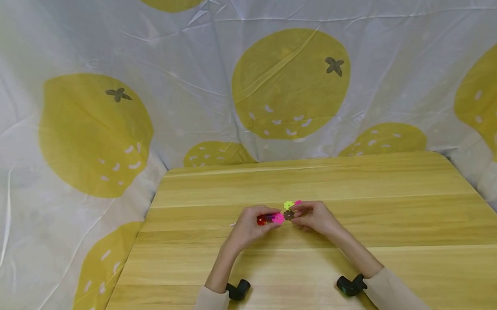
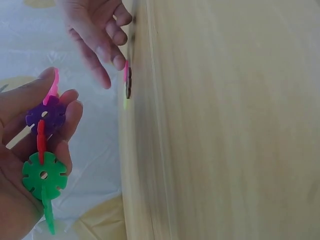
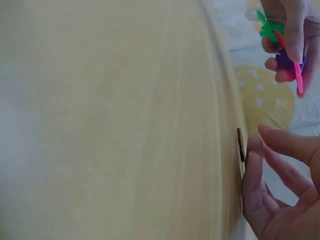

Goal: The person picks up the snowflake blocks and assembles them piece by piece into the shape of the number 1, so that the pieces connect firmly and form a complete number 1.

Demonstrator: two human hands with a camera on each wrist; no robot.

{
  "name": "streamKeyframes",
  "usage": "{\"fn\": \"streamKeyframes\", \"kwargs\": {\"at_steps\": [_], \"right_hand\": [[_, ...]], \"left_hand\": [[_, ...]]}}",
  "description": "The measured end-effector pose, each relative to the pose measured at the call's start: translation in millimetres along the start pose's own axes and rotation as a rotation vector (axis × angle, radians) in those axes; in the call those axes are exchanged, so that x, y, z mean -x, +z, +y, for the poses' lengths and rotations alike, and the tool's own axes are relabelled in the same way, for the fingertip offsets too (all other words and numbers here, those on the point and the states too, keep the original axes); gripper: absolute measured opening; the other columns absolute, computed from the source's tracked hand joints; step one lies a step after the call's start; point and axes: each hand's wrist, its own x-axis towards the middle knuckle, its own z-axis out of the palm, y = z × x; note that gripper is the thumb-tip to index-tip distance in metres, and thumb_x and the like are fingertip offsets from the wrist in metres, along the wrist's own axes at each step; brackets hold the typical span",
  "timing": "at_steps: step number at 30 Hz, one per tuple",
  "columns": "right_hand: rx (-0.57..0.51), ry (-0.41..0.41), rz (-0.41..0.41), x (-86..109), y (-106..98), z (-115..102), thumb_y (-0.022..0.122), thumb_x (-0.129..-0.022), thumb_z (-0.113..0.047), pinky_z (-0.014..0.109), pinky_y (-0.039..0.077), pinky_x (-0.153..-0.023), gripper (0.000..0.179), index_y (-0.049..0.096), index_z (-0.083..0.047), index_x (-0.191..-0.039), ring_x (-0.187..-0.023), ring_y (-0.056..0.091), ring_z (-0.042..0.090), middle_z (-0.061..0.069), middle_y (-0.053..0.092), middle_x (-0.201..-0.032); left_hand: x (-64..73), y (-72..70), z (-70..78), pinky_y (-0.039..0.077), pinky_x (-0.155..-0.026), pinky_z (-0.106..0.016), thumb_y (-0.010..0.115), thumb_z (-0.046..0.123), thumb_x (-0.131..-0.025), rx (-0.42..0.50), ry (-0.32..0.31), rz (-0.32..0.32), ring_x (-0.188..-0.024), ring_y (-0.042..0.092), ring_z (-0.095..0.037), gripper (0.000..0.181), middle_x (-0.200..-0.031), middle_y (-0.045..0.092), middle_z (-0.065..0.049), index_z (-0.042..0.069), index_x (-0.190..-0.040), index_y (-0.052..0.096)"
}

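Note:
My left hand (image 1: 249,226) grips a chain of notched plastic snowflake discs between its thumb and fingers. In the left wrist view the chain shows a pink disc (image 2: 54,85), a purple disc (image 2: 56,111), a red disc (image 2: 41,142) and a green disc (image 2: 32,175), with another green disc (image 2: 47,212) slotted below. To the right, my right hand (image 1: 316,218) hovers low at the tabletop, fingers loosely bent. By its fingertips lie a brown disc (image 1: 289,215), a yellow-green disc (image 1: 288,204) and a pink disc (image 1: 298,202), partly hidden by that hand.
The wooden table (image 1: 400,204) reaches back to a hanging curtain (image 1: 187,83) printed with yellow fruit. Black wrist cameras sit below the left (image 1: 239,289) and right (image 1: 351,285) forearms. A small whitish thing (image 1: 232,224) shows beside the left hand.

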Motion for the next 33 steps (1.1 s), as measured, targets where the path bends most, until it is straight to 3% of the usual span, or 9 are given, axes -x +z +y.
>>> {"fn": "streamKeyframes", "kwargs": {"at_steps": [8, 16, 25, 29, 33], "right_hand": [[0.121, -0.054, -0.004, -14.3, 5.1, -1.5, 0.081, -0.085, 0.001, 0.025, 0.054, -0.056, 0.034, 0.073, 0.006, -0.118, -0.063, 0.063, 0.013, 0.008, 0.065, -0.079], [0.262, -0.068, 0.039, -15.6, 9.3, -2.8, 0.083, -0.082, 0.0, 0.025, 0.051, -0.054, 0.026, 0.079, -0.001, -0.108, -0.059, 0.055, 0.012, 0.005, 0.062, -0.072], [0.463, -0.127, 0.054, -11.3, 9.7, -6.7, 0.089, -0.077, -0.006, 0.033, 0.052, -0.076, 0.022, 0.076, -0.007, -0.095, -0.08, 0.062, 0.014, 0.004, 0.07, -0.086], [0.475, -0.165, 0.037, -7.1, 7.5, -6.3, 0.087, -0.08, -0.003, 0.033, 0.053, -0.075, 0.022, 0.071, -0.006, -0.095, -0.08, 0.063, 0.014, 0.006, 0.07, -0.088], [0.398, -0.189, 0.014, -1.9, 2.6, -3.9, 0.083, -0.082, 0.001, 0.027, 0.052, -0.066, 0.021, 0.068, -0.002, -0.097, -0.072, 0.061, 0.013, 0.01, 0.068, -0.085]], "left_hand": [[1.4, -3.2, 0.0, 0.056, -0.082, -0.023, 0.08, 0.013, -0.091, 0.006, -0.019, -0.035, -0.097, 0.071, -0.016, 0.03, -0.111, 0.078, -0.007, 0.006, -0.12, 0.077], [2.2, -3.8, -0.7, 0.056, -0.08, -0.021, 0.08, 0.014, -0.092, 0.018, -0.029, -0.041, -0.098, 0.071, -0.016, 0.032, -0.111, 0.078, -0.008, 0.002, -0.122, 0.076], [1.9, -3.8, -1.6, 0.054, -0.077, -0.019, 0.08, 0.013, -0.092, 0.008, -0.036, -0.051, -0.096, 0.07, -0.016, 0.031, -0.114, 0.078, -0.009, 0.003, -0.121, 0.076], [1.5, -4.0, -1.6, 0.055, -0.077, -0.019, 0.08, 0.013, -0.091, 0.009, -0.042, -0.053, -0.095, 0.07, -0.015, 0.031, -0.114, 0.078, -0.009, 0.005, -0.121, 0.077], [1.5, -4.1, -1.2, 0.055, -0.079, -0.02, 0.08, 0.013, -0.091, 0.005, -0.042, -0.054, -0.098, 0.071, -0.015, 0.03, -0.115, 0.078, -0.009, 0.006, -0.121, 0.077]]}}
